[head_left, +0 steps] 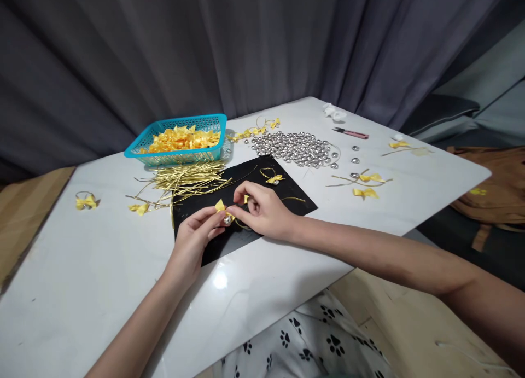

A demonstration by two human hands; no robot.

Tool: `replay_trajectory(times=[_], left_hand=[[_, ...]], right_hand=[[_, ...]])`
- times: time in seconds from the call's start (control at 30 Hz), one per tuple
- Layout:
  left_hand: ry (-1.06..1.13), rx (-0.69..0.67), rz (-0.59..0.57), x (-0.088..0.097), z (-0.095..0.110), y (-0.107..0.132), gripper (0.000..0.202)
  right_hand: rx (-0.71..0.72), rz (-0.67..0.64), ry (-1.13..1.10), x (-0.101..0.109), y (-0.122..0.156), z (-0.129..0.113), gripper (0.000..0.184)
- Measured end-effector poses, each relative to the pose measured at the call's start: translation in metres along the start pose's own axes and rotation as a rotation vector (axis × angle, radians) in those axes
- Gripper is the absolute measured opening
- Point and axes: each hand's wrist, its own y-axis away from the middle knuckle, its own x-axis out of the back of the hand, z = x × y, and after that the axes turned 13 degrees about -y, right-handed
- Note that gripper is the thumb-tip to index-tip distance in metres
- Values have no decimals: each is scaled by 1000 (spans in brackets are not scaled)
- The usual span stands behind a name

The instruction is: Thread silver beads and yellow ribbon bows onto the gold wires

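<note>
Over the black mat [217,252] my two hands meet around one small piece. My left hand [199,225] pinches a yellow ribbon bow [220,205] with a silver bell [228,220] showing at its fingertips. My right hand [262,208] is closed, thumb and forefinger together at the bow's right side; a gold wire [241,224] curves out beneath it. Exactly what the right fingertips grip is partly hidden. A looped gold wire with a bow and a silver piece [275,179] lies on the mat's far part.
A turquoise basket [176,159] of yellow bows stands behind a heap of gold wires [188,178]. Several silver bells [297,148] form a pile at the back. Pink-handled snips [350,133] lie to its right. Loose bows [365,193] are at right, a finished-looking loop [86,201] at left.
</note>
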Motion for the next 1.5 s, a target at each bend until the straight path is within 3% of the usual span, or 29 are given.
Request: replay_trajectory(times=[0.1,0.23,0.33,0.4,0.47,0.6,0.73,0.87,1.0,1.17,1.33,1.5], left_hand=[[-17,-21,16,0,0,1,28],[-76,-49,-3,1,0,1,26],[-89,-40,-34,2,1,0,28],[-98,-25,-68,2,1,-1,30],[-116,-26,-89,1,2,-1,32],[-155,-58,-78,3,2,-1,33],[-149,-72,-44,6,0,-3,33],[-139,-52,-2,6,0,-6,37],[-135,-23,-30,4,1,-5,36],[-101,-32,-74,4,3,-3,33],[-123,-29,-202,5,5,0,37],[-191,-34,-338,5,6,3,32]], right_hand=[[146,-60,120,1,4,-2,27],[100,-187,218,1,5,0,19],[36,-147,144,1,1,1,17],[-98,-94,31,1,-3,2,16],[-332,-76,-130,0,-7,1,15],[-734,-156,-459,2,-10,-5,12],[-853,-266,-699,10,-12,-12,16],[-901,-314,-713,19,-17,-15,14],[-882,-354,-478,28,-20,-14,15],[-555,-396,-99,35,-24,-3,15],[-429,-348,-36,33,-25,0,16],[-363,-483,-48,37,-24,-10,15]])
